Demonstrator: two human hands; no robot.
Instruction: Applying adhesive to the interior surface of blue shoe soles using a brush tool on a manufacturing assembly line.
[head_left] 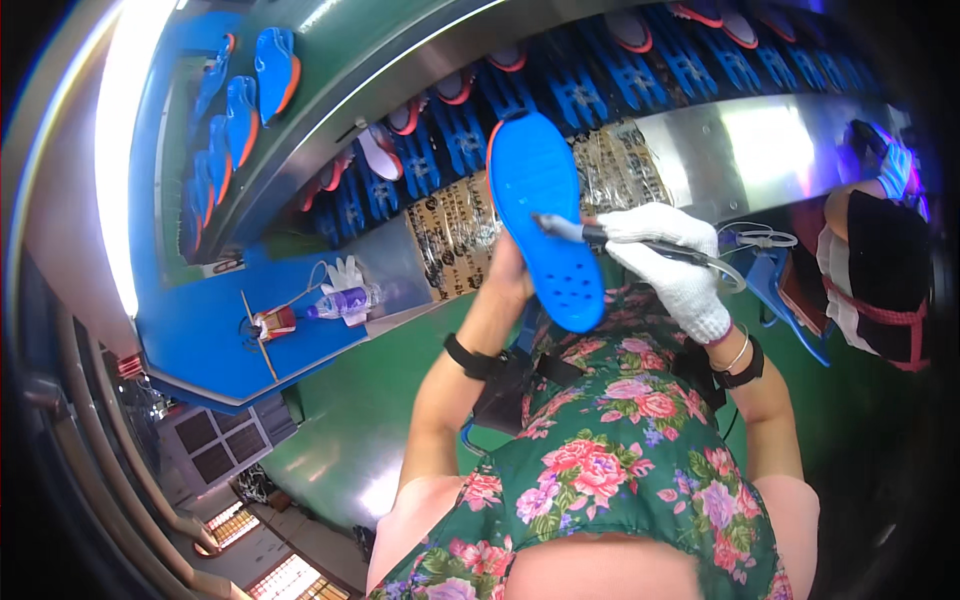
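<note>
Upright in front of me is a blue shoe sole (pixel 540 180) with an orange edge and a cluster of small holes near its lower end. My left hand (pixel 510 265) is closed on it from behind at its left edge; most of those fingers are hidden by the sole. In a white knit glove, my right hand (pixel 668 245) grips a dark pen-like tool (pixel 590 233) with a pale cord running off it. The tool's tip lies over the middle of the sole's blue face; I cannot tell whether it touches.
Beyond the taped brown ledge (pixel 450 235), a conveyor carries several blue racks (pixel 580 95) with soles. More blue soles (pixel 240 115) lie at upper left. A blue table (pixel 210 345) holds a bottle (pixel 345 302), a white glove (pixel 347 272) and a red holder (pixel 272 322). Another person (pixel 880 260) sits at right.
</note>
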